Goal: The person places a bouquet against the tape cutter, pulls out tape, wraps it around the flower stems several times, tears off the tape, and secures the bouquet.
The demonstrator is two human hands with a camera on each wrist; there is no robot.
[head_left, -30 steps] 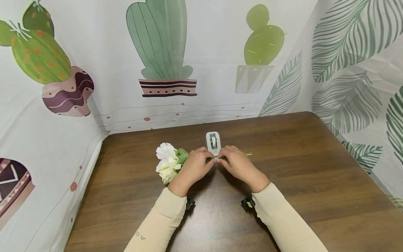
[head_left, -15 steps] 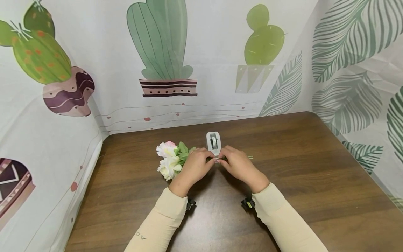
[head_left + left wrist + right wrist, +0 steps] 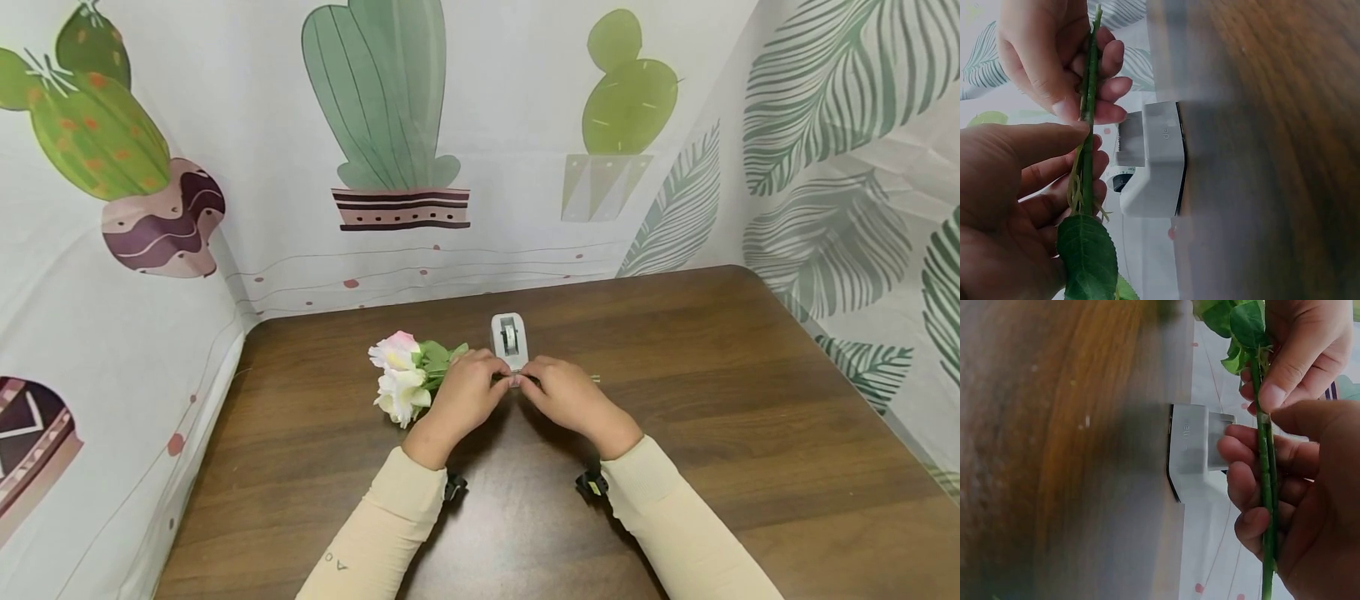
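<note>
Now both hands (image 3: 517, 392) have rolled the flower stems (image 3: 1087, 137), pink bloom (image 3: 397, 348) up

Head cam looks from above, forward and down, over the whole table (image 3: 720, 400) up to the curtain wall. Left wrist cam sits v. close under the hand, turned sideways along the table edge; right wrist cam the same from opposite side. All 3 views share the tape dispenser (image 3: 509, 337) (image 3: 1154, 159) (image 3: 1196, 449) & green stems (image 3: 1088, 119) (image 3: 1264, 456)
</note>
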